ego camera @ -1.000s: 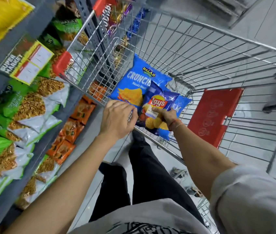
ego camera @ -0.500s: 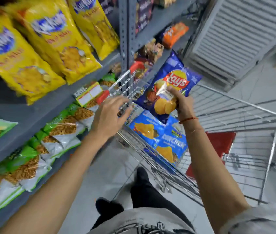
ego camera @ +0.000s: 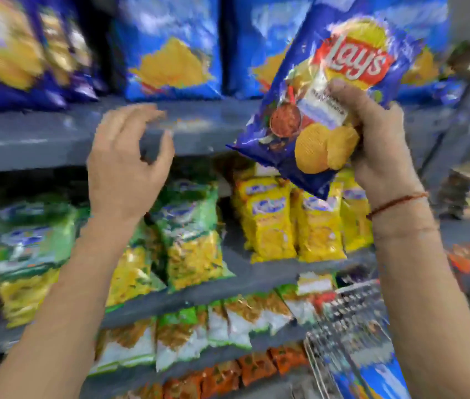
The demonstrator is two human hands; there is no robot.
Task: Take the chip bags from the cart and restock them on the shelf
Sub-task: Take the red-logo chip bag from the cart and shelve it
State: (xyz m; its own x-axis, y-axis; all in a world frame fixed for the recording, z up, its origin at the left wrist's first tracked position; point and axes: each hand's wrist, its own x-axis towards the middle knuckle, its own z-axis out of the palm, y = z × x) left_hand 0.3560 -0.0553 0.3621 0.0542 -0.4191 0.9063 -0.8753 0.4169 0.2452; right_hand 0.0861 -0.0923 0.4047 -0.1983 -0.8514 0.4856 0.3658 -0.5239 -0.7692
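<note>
My right hand (ego camera: 377,139) grips a dark blue Lay's chip bag (ego camera: 329,90) by its lower right side and holds it tilted in front of the upper grey shelf (ego camera: 55,133). Blue chip bags (ego camera: 170,53) stand in a row on that shelf, behind the held bag. My left hand (ego camera: 124,165) is raised beside the shelf's front edge with fingers apart and curled, holding nothing. The wire cart (ego camera: 340,326) shows at the lower right, with a light blue chip bag (ego camera: 377,378) in it.
Below the upper shelf are yellow snack bags (ego camera: 268,220) and green snack bags (ego camera: 190,234). Lower shelves hold green-and-white packs (ego camera: 228,321) and small orange packs (ego camera: 257,367). The picture is blurred by motion.
My right hand lifted the Lay's bag out of the cart and up to the top shelf. My left hand left the cart rim and rose too. The view swung from the cart to the shelves.
</note>
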